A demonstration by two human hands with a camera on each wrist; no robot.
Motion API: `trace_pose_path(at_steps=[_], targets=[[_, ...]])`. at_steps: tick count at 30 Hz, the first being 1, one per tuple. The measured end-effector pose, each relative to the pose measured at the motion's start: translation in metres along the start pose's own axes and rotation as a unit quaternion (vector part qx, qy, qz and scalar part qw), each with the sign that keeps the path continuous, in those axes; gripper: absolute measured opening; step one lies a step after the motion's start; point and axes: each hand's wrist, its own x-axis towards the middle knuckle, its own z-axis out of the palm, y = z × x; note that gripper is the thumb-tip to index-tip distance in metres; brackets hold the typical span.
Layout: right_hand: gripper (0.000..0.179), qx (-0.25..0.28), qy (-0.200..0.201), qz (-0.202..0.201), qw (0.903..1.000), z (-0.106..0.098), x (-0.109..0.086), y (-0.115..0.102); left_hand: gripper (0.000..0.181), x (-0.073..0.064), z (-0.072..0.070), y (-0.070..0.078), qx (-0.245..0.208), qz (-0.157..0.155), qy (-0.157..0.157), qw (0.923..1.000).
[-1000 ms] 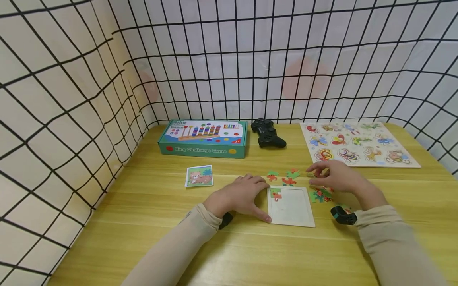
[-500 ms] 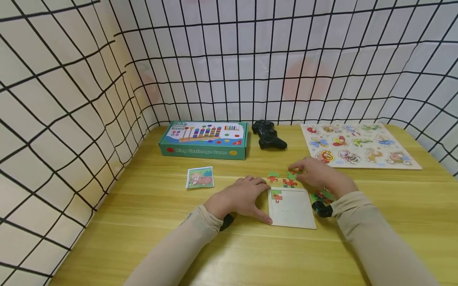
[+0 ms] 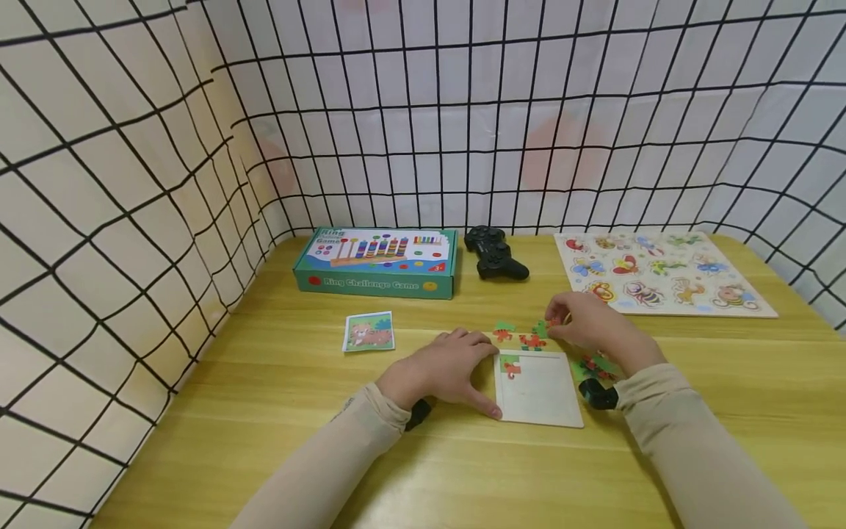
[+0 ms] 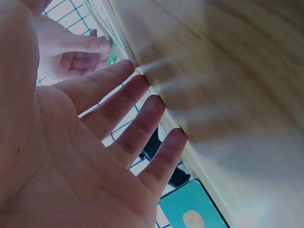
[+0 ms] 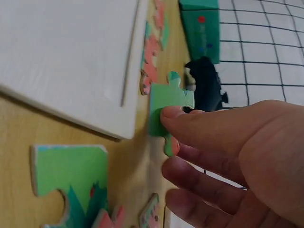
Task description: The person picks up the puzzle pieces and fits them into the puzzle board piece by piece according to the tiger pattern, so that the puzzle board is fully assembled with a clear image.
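My left hand (image 3: 449,367) lies along the left side of a square white puzzle tray (image 3: 542,400), thumb at the near corner and fingertips by the far one. In the left wrist view its fingers (image 4: 142,118) are nearly straight, tips on the tabletop. One green-and-orange puzzle piece (image 3: 510,365) sits in the tray's far left corner. Just beyond the far right corner, my right hand (image 3: 591,330) pinches a mostly green puzzle piece (image 5: 164,97) between thumb and fingers; the piece is tilted up in the right wrist view.
Loose pieces (image 3: 504,332) lie behind the tray, and a piece pile (image 3: 598,365) is on its right. A tiger picture card (image 3: 369,331) is at left. Farther back stand a Ring Challenge Game box (image 3: 377,264), a black game controller (image 3: 494,253) and an insect puzzle board (image 3: 664,275).
From above the pile at the right, my right hand has moved left to the pieces behind the tray and now pinches a green piece. My left hand has stayed in place.
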Motion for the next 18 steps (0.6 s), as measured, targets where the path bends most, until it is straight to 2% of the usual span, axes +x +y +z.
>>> trace_pose_path(at_steps=[2,8,13,18], targets=[[0.015,0.012,0.008,0.0,0.9999,-0.001,-0.004,0.002,0.098,0.0,0.0,0.0,0.001,0.0,0.0,1.0],[0.032,0.028,0.027,-0.02,0.999,-0.006,-0.02,0.0,0.098,-0.001,0.001,0.001,0.0,0.0,-0.001,1.0],[0.029,0.065,0.026,-0.034,0.9969,-0.01,-0.032,-0.006,0.098,-0.002,0.002,0.001,0.005,0.0,0.002,1.0],[0.037,0.1,0.019,-0.037,0.9941,-0.013,-0.038,-0.009,0.098,-0.001,0.002,0.001,0.004,0.001,0.004,1.0]])
